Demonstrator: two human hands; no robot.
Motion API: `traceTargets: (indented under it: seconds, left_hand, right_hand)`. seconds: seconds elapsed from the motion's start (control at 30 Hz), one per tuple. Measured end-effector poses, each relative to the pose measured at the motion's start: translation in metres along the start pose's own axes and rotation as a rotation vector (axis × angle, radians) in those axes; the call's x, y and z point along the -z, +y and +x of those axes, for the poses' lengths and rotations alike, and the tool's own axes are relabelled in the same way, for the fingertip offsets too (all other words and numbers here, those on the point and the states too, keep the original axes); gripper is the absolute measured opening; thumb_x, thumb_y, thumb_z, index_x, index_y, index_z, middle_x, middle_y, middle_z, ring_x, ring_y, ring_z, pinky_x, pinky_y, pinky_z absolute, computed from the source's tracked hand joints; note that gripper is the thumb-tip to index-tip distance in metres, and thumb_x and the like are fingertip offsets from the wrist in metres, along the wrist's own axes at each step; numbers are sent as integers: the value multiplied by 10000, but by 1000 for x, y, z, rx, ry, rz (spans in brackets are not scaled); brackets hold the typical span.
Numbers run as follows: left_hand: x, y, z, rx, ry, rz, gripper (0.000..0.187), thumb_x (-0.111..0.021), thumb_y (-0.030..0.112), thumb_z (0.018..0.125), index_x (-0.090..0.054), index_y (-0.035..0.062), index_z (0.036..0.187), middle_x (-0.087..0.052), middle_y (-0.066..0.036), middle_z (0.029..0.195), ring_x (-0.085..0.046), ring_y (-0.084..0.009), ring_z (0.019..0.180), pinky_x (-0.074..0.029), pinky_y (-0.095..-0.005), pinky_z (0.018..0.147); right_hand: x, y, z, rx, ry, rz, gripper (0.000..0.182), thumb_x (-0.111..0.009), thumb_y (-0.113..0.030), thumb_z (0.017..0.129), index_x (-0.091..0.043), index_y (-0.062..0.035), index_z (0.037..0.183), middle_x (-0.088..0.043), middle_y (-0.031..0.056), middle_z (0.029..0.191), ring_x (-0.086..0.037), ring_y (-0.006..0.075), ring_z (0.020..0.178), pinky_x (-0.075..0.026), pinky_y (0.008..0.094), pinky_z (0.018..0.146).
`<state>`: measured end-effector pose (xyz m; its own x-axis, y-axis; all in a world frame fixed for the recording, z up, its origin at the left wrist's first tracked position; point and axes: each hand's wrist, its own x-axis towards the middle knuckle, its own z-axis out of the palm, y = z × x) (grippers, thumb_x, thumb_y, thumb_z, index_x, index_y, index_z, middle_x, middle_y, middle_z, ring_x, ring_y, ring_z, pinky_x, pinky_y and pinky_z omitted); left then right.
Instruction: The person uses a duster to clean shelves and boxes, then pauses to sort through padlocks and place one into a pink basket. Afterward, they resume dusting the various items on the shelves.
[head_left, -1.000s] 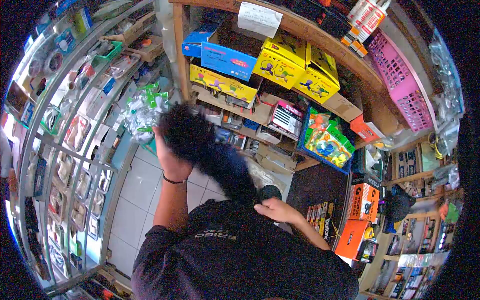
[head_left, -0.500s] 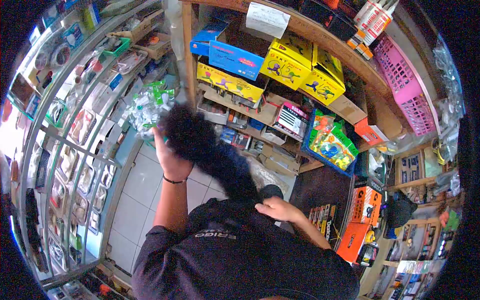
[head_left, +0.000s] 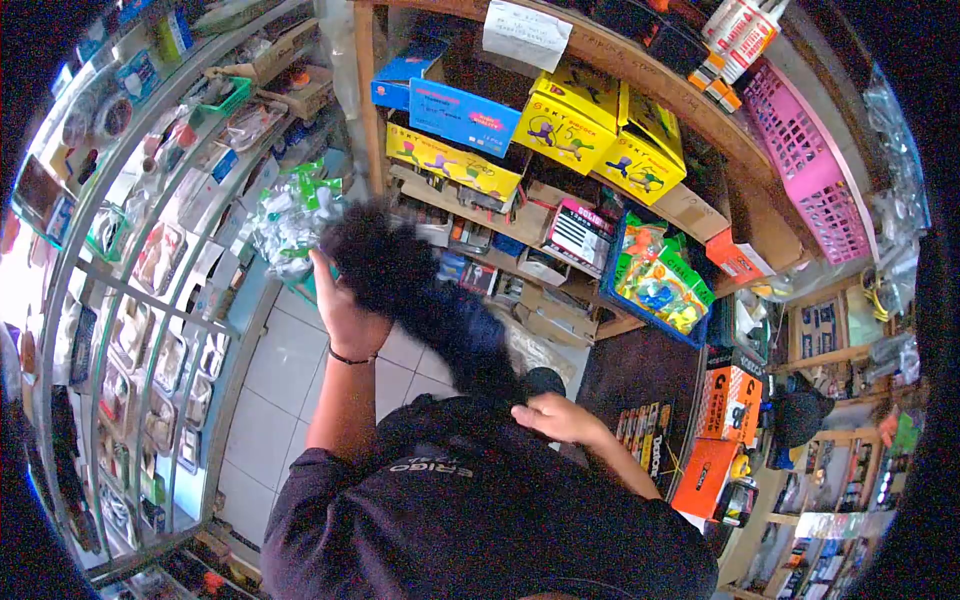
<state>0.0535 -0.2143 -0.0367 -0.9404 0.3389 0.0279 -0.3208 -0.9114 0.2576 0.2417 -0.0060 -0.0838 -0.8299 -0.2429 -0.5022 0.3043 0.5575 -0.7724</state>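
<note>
A long, fluffy black thing like a duster [head_left: 450,315] slants from the packets down to the dark shirt. My left hand [head_left: 352,318], with a thin dark band at its wrist, is beside its upper end; the thumb points up and the other fingers are mostly hidden. Clear and green plastic packets [head_left: 295,220] lie just beyond that thumb. At the shirt front, my right hand [head_left: 558,416] has its fingers curled near the lower end of the fluffy thing, below a dark rounded object [head_left: 543,381]. What it grips is hidden.
A glass display case [head_left: 150,300] full of small goods curves along the left. Ahead, wooden shelves hold yellow boxes [head_left: 565,125], a blue box [head_left: 465,115] and a blue basket [head_left: 655,328] of packets. Orange boxes [head_left: 705,478] and a pink basket [head_left: 800,165] are at the right.
The view has shifted slightly, and the shelf goods sit a little further left. The upper end of the fluffy thing has changed shape a little beside my left hand. My right hand is nearly unchanged.
</note>
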Motion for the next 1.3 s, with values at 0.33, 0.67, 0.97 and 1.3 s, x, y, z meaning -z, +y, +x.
traceTargets:
  seconds: [0.33, 0.67, 0.97, 1.3]
  left_hand:
    - [26, 1, 19, 224, -420, 8, 617, -211, 520, 834, -337, 53, 1217, -421, -139, 1186, -408, -301, 1082, -309, -429, 919]
    - [7, -4, 3, 152, -293, -33, 571, -214, 496, 840, -342, 86, 1217, -380, -154, 1223, -395, -329, 1088, -301, -469, 911]
    - [-3, -6, 0, 54, -2, -40, 615, -231, 539, 816, -326, 101, 1237, -422, -188, 1166, -431, -357, 1035, -315, -491, 885]
    - [40, -13, 10, 173, -367, 53, 643, -190, 540, 824, -335, 53, 1219, -412, -146, 1194, -413, -308, 1072, -283, -430, 934]
  right_hand:
    - [-5, 7, -6, 41, 37, -25, 485, -404, -414, 837, -487, 11, 618, -476, 110, 532, -443, 172, 489, -362, 332, 481]
    - [-6, 7, -9, -37, 82, 145, 491, -395, -400, 844, -452, 15, 588, -399, 88, 486, -386, 143, 467, -341, 326, 456]
    - [-8, 21, -6, -71, 25, 351, 479, -394, -421, 841, -451, -18, 588, -434, 41, 511, -392, 116, 463, -344, 281, 454]
    - [0, 11, -14, -65, -81, -133, 484, -391, -430, 838, -494, -1, 638, -457, 35, 531, -420, 142, 507, -363, 326, 486]
